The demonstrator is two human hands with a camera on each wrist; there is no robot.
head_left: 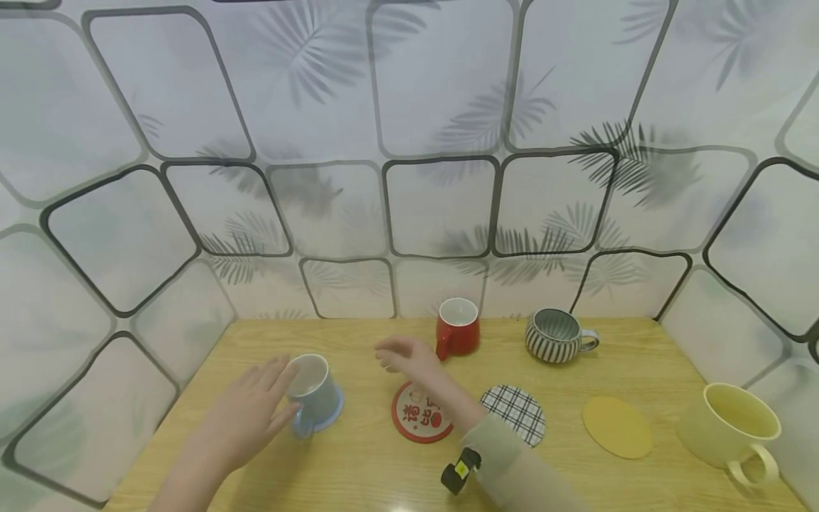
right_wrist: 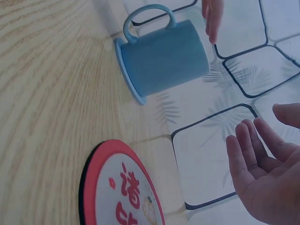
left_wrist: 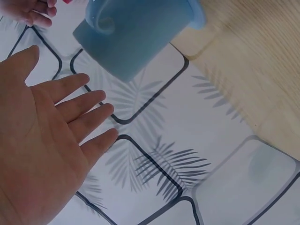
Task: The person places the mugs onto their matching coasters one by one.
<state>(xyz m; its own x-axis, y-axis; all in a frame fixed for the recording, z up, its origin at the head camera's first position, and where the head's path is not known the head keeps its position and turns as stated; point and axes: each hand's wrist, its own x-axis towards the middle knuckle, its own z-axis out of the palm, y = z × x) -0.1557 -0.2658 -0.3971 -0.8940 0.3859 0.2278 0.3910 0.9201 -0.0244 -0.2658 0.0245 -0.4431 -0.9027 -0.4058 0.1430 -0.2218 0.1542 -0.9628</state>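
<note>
A light blue mug stands upright on a round blue coaster at the left of the table. Beside it, my left hand hovers with spread, fairly straight fingers and nothing in its palm. In the left wrist view the blue mug is just beyond those fingertips. My right hand hangs in the air above a red-rimmed round coaster with red characters, its fingers loosely bent and holding nothing. Just behind that hand stands a red mug, white inside, directly on the wood.
At the back right sits a striped cup. A checked round coaster and a yellow coaster lie to the right, with a big yellow mug at the right edge. Patterned panels wall the table at back and sides.
</note>
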